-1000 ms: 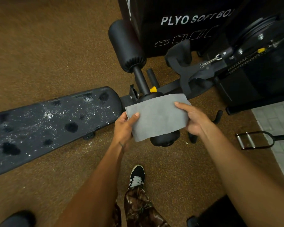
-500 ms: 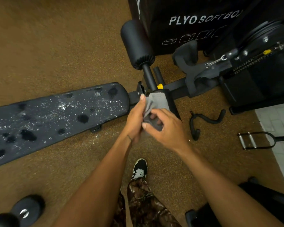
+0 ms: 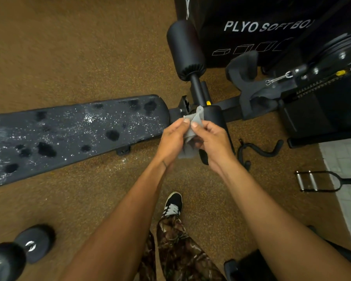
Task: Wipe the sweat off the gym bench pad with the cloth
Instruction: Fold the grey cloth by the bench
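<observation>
The grey cloth [image 3: 191,129] is bunched in the air just past the end of the bench pad [image 3: 69,136]; the left hand [image 3: 171,139] and right hand [image 3: 214,141] both pinch it with curled fingers; the pad glistens with droplets [image 3: 89,118], so wiping looks unstarted; its far left end is cut off, and the cloth's folds are partly hidden.

bench [image 3: 69,136] and dumbbell [image 3: 31,245] on brown floor [image 3: 69,57]

cloth [image 3: 191,129]: grey, crumpled, bunched upright, pinched between both hands just past the pad's end | bench pad [image 3: 73,134]: black, long, flat, speckled with wet droplets and dark patches
</observation>
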`<control>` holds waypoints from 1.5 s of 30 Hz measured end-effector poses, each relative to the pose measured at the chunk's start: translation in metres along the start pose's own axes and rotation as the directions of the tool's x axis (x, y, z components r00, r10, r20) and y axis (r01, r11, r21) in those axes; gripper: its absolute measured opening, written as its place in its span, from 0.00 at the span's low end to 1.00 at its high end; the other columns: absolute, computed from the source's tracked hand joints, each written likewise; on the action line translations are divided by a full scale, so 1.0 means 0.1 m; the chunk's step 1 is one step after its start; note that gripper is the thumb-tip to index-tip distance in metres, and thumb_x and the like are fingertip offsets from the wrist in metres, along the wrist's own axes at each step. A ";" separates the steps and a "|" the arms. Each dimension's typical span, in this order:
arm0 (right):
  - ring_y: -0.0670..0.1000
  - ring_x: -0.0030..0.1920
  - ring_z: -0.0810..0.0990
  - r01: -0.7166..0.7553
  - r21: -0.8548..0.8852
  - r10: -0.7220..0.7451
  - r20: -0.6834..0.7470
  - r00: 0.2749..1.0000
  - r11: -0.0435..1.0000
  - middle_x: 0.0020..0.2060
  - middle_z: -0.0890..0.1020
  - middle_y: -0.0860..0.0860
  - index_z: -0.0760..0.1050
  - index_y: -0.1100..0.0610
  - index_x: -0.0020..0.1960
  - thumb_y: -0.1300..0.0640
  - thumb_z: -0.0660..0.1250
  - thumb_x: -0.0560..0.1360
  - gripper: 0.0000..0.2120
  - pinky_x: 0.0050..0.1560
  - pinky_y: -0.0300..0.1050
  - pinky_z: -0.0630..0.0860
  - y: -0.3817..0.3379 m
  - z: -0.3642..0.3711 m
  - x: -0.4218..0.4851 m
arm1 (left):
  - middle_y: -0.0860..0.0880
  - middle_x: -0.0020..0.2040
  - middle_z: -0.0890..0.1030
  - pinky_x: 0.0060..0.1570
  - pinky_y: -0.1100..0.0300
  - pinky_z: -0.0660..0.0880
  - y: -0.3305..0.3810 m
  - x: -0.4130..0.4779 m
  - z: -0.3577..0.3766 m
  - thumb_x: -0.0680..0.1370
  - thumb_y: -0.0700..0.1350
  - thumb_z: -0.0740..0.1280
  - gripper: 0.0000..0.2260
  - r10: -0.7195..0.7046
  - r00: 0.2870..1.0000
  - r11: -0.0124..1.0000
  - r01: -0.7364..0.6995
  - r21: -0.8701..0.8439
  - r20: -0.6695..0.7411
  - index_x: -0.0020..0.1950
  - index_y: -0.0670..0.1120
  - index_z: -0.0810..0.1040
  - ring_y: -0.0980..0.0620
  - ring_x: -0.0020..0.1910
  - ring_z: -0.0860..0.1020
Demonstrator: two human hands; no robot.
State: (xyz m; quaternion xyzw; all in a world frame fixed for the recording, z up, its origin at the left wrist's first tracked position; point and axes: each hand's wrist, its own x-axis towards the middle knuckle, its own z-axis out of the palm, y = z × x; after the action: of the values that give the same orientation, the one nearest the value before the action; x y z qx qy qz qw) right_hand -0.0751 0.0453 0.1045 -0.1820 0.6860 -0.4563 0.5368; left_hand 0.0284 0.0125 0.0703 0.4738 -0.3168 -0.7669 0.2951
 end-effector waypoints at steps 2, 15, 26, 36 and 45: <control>0.48 0.42 0.82 -0.044 0.110 0.048 -0.035 0.998 0.993 0.43 0.83 0.53 0.80 0.57 0.53 0.60 0.66 0.78 0.06 0.41 0.41 0.77 -0.07 -0.06 0.03 | 0.41 0.54 0.85 0.58 0.44 0.77 0.06 0.03 -0.06 0.85 0.47 0.60 0.12 0.020 0.997 1.000 -0.021 -0.016 -0.081 0.57 0.47 0.83 0.43 0.53 0.82; 0.50 0.44 0.82 0.017 -0.043 -0.023 -0.148 0.989 0.999 0.43 0.85 0.53 0.82 0.53 0.48 0.59 0.71 0.75 0.04 0.45 0.45 0.79 0.05 -0.09 0.16 | 0.43 0.48 0.83 0.48 0.31 0.80 0.15 0.07 -0.48 0.80 0.65 0.59 0.20 0.249 0.959 0.865 -0.158 0.476 -0.134 0.53 0.51 0.81 0.35 0.51 0.81; 0.47 0.54 0.83 0.222 -0.171 -0.233 -0.045 0.971 0.960 0.51 0.86 0.48 0.80 0.54 0.62 0.55 0.65 0.79 0.13 0.58 0.53 0.79 0.23 0.25 0.17 | 0.49 0.40 0.78 0.45 0.49 0.75 0.04 -0.16 -0.37 0.84 0.55 0.60 0.16 0.514 0.854 0.609 -0.293 0.737 -0.085 0.61 0.51 0.84 0.52 0.41 0.76; 0.55 0.54 0.83 0.134 -0.053 -0.122 0.179 0.976 0.990 0.51 0.85 0.56 0.80 0.57 0.59 0.51 0.71 0.75 0.15 0.56 0.51 0.79 0.14 0.34 0.17 | 0.54 0.47 0.73 0.50 0.53 0.75 0.05 -0.16 -0.42 0.75 0.47 0.58 0.16 0.401 0.908 0.611 -0.362 0.704 0.120 0.54 0.43 0.81 0.57 0.45 0.73; 0.56 0.46 0.76 0.115 -0.121 -0.089 0.198 0.976 0.986 0.43 0.80 0.63 0.80 0.64 0.53 0.54 0.62 0.73 0.16 0.48 0.51 0.70 -0.10 0.22 0.29 | 0.51 0.61 0.76 0.65 0.51 0.72 0.48 0.35 -0.91 0.69 0.46 0.67 0.20 0.318 0.914 0.581 -0.398 0.710 0.252 0.61 0.56 0.76 0.53 0.64 0.70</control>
State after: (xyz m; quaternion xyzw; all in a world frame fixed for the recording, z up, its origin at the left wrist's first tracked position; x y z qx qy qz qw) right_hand -0.0676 0.0093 0.0957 -0.2955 0.6493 -0.4172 0.5630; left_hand 0.1056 -0.0623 0.0567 0.4406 -0.7061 -0.5142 0.2068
